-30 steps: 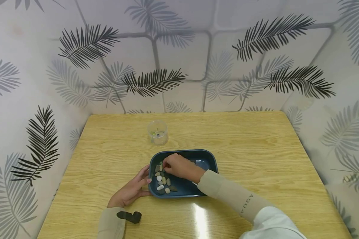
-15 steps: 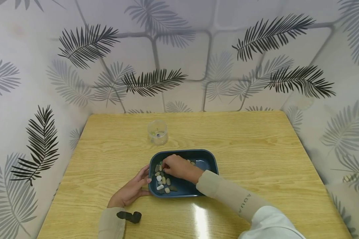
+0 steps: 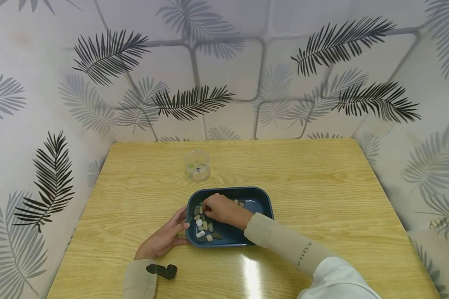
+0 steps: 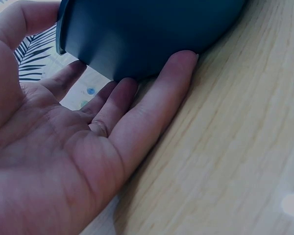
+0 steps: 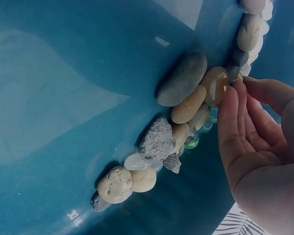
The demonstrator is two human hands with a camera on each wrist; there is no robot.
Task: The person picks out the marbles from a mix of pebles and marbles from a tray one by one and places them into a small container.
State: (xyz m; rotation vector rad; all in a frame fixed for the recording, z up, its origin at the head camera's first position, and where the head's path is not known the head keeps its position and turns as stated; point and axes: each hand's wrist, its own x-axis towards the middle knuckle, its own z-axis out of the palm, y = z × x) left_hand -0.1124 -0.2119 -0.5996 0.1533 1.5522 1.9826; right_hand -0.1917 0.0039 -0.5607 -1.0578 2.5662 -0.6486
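Note:
A dark blue tray (image 3: 232,243) holds several pebbles (image 3: 205,225), mostly along its left end. My left hand (image 3: 164,237) touches the outside of that end, its thumb at the rim. In the left wrist view, the fingers (image 4: 159,95) lie fairly straight against the tray's outer wall. Inside the tray, my right hand (image 3: 224,209) pinches a small yellowish pebble (image 5: 239,77) between thumb and fingertips, largely hidden by them. Beside it lie a brown pebble (image 5: 215,85) and a long grey pebble (image 5: 183,81). Green glass beads (image 5: 192,142) sit among the stones.
A clear round cup (image 3: 198,173) with a few small green and blue pieces stands behind the tray. The wooden table (image 3: 314,174) meets a leaf-patterned backdrop (image 3: 224,70) at the back and sides. A black strap mount (image 3: 162,271) sits on my left wrist.
The right forearm has shifted slightly left, and more of the pebbles at the tray's back show behind the hand. The left hand and the tray stay in place.

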